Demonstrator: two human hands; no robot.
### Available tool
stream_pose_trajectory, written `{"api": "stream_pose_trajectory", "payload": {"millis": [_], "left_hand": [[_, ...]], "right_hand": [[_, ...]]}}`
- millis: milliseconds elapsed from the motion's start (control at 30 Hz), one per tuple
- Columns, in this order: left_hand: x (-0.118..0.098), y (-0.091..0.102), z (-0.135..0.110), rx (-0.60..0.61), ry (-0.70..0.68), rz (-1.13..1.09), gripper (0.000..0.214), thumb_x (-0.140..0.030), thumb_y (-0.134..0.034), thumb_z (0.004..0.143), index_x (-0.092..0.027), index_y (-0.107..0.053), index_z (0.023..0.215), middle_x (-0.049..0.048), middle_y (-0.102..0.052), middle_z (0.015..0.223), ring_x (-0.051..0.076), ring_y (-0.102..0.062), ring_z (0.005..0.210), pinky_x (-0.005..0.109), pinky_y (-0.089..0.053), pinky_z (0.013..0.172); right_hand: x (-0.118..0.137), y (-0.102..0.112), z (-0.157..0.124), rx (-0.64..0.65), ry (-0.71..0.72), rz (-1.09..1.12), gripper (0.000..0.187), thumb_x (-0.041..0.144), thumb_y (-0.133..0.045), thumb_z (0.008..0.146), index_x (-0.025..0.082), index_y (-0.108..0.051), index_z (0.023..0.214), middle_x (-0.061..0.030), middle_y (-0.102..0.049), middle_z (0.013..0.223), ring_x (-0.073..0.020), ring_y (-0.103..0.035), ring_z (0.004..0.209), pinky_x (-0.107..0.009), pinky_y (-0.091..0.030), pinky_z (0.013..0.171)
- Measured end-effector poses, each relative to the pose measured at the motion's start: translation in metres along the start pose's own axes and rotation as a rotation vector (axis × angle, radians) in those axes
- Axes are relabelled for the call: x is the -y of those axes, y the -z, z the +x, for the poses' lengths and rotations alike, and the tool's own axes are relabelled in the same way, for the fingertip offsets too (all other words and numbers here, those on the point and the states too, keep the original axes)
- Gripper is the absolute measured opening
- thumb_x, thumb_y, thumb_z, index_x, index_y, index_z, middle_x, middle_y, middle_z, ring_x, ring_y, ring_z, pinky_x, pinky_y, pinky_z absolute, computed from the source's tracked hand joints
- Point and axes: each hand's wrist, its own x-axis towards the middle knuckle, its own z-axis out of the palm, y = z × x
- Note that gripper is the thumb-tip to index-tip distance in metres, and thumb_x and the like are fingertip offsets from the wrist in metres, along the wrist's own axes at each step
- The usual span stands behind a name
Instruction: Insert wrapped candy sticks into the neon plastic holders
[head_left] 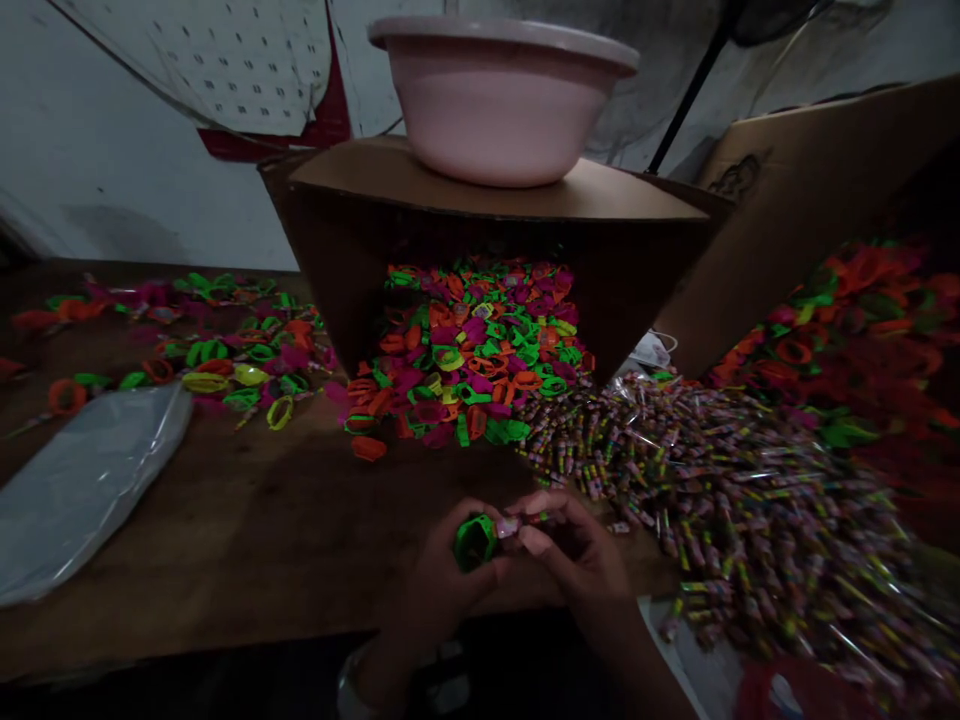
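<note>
My left hand (442, 575) is closed around a green plastic toy watch (475, 542), a looped band with its opening facing up. In my right hand (581, 550), thumb and fingers pinch a small printed candy wrapper tube (514, 525). One end of the tube meets the green loop, between both sets of fingertips. Whether it is fixed to the loop I cannot tell. Ahead of my hands lies a heap of toy watches (465, 370) in green, orange, pink and yellow. A large pile of wrapped candy tubes (720, 480) spreads to my right.
A cardboard box (315, 270) lies open towards me behind the heap, with a pink basin (502, 100) on top. Left on the wooden table (300, 540) are a clear plastic bag (90, 480) and scattered toy watches (247, 370). Another cardboard box (810, 150) stands right.
</note>
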Motion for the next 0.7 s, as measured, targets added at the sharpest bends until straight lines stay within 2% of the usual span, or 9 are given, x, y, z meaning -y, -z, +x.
{"api": "stream_pose_trajectory", "payload": {"millis": [167, 300, 433, 567, 700], "left_hand": [[-0.008, -0.003, -0.001, -0.023, 0.036, 0.042, 0.026, -0.004, -0.064, 0.054, -0.019, -0.064, 0.076, -0.0023, -0.062, 0.07, 0.016, -0.053, 0.07, 0.022, -0.038, 0.065], [-0.008, -0.004, -0.001, 0.027, 0.091, 0.093, 0.025, -0.01, -0.066, 0.058, -0.019, -0.064, 0.081, -0.0017, -0.064, 0.073, 0.017, -0.054, 0.071, 0.022, -0.039, 0.065], [-0.002, -0.002, -0.002, 0.072, 0.101, 0.082, 0.027, -0.014, -0.069, 0.059, -0.019, -0.064, 0.084, -0.0003, -0.065, 0.078, 0.018, -0.054, 0.076, 0.022, -0.04, 0.067], [0.006, -0.003, -0.003, 0.14, 0.138, -0.013, 0.032, -0.032, -0.075, 0.063, -0.018, -0.063, 0.088, 0.0, -0.063, 0.076, 0.014, -0.053, 0.07, 0.02, -0.04, 0.062], [0.008, -0.008, -0.007, 0.178, 0.288, -0.175, 0.041, -0.056, -0.063, 0.072, -0.017, -0.059, 0.082, -0.0042, -0.051, 0.056, 0.008, -0.045, 0.046, 0.018, -0.03, 0.043]], "right_hand": [[-0.002, 0.004, 0.001, 0.011, -0.024, 0.014, 0.02, 0.037, -0.073, 0.072, 0.021, -0.065, 0.081, -0.0029, -0.071, 0.078, -0.0167, -0.067, 0.074, -0.026, -0.054, 0.069], [0.001, 0.007, 0.0, 0.006, -0.006, 0.022, 0.017, 0.035, -0.075, 0.071, 0.022, -0.064, 0.077, -0.0029, -0.072, 0.081, -0.0171, -0.068, 0.079, -0.026, -0.055, 0.072], [0.002, 0.012, -0.001, 0.067, -0.018, -0.008, 0.016, 0.035, -0.072, 0.074, 0.022, -0.063, 0.074, -0.0044, -0.072, 0.081, -0.0183, -0.068, 0.081, -0.028, -0.055, 0.075], [0.002, 0.021, -0.002, 0.154, 0.007, -0.075, 0.011, 0.032, -0.067, 0.078, 0.022, -0.063, 0.076, -0.0058, -0.071, 0.083, -0.0188, -0.067, 0.084, -0.029, -0.053, 0.077], [0.006, 0.026, -0.002, 0.224, -0.006, -0.088, 0.006, 0.027, -0.065, 0.079, 0.022, -0.063, 0.077, -0.0047, -0.071, 0.084, -0.0178, -0.067, 0.084, -0.028, -0.053, 0.076]]}}
